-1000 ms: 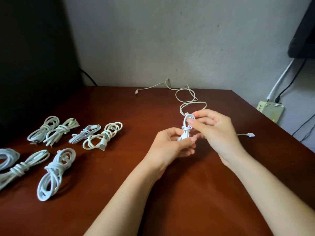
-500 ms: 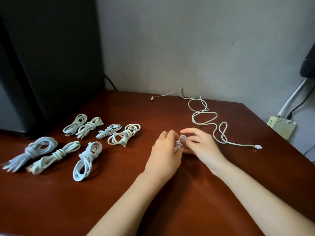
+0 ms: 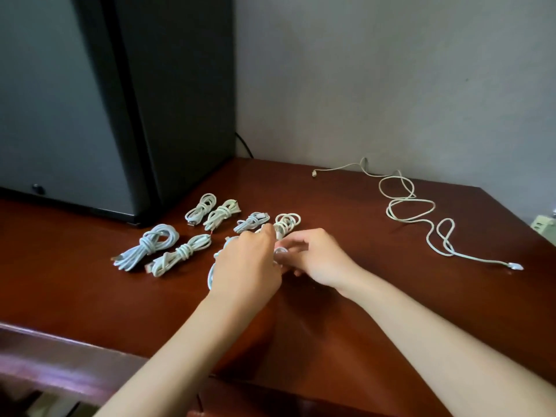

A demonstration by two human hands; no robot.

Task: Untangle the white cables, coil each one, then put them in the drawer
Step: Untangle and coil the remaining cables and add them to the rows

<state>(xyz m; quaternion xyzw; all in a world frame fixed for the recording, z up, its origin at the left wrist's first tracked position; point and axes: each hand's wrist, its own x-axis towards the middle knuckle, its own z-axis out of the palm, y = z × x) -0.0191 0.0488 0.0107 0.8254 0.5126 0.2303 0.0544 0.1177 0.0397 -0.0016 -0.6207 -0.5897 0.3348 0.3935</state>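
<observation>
Curling their fingers [image 3: 296, 244] round one coiled cable [image 3: 281, 251], left hand [image 3: 246, 263] and right hand [image 3: 319, 261] meet.

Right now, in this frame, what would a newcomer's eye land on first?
Two hands meet at the middle of the table: the right hand pinches a small coiled cable, and the left hand partly hides it. Just left of them lie tied white cable bundles, in front of a dark cabinet. To the right, a loose white cable snakes uncoiled from the wall toward the table's right edge.
</observation>
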